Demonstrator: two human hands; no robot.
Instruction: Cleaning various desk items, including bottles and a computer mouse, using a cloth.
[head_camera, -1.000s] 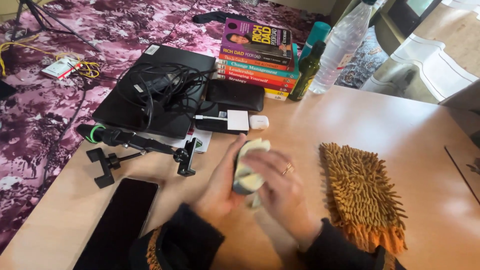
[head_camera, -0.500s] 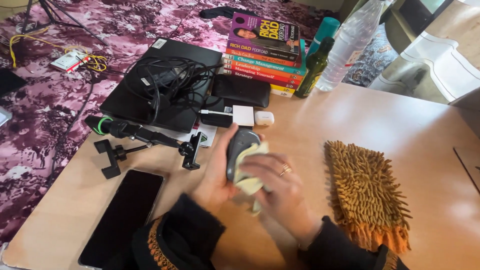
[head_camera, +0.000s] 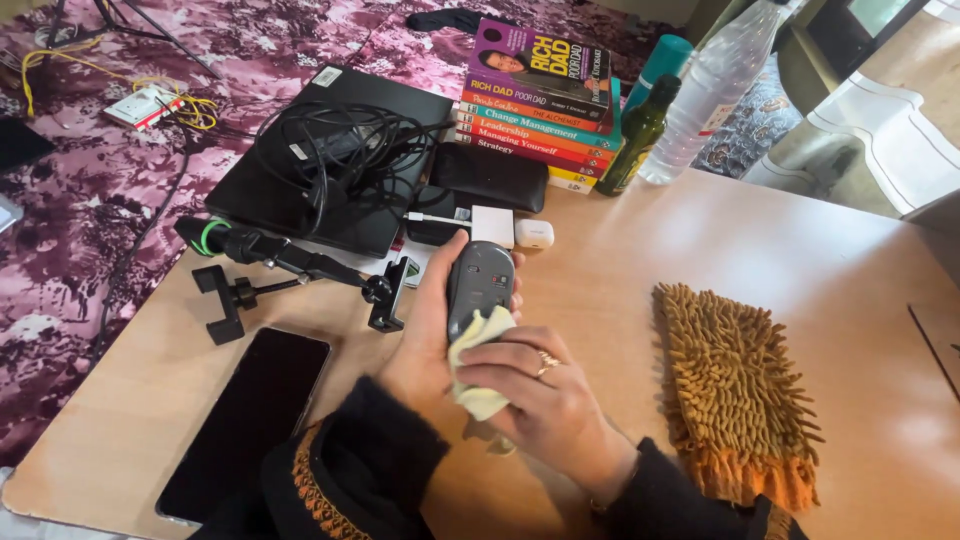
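Observation:
My left hand (head_camera: 425, 340) grips a dark grey computer mouse (head_camera: 481, 285), holding it upright above the wooden table (head_camera: 640, 260). My right hand (head_camera: 545, 410), with a ring on one finger, presses a pale yellow cloth (head_camera: 480, 355) against the lower part of the mouse. Both sleeves are black with orange trim.
An orange shaggy mitt (head_camera: 735, 390) lies to the right. A black phone (head_camera: 250, 415) and a tripod mount (head_camera: 280, 270) lie on the left. Behind are a laptop with tangled cables (head_camera: 330, 165), a black case (head_camera: 490, 178), a white charger (head_camera: 495, 227), stacked books (head_camera: 535, 100) and two bottles (head_camera: 700, 95).
The mouse has turned so its dark top faces the camera, and the cloth has slid down from covering it to its lower end. The view has shifted slightly.

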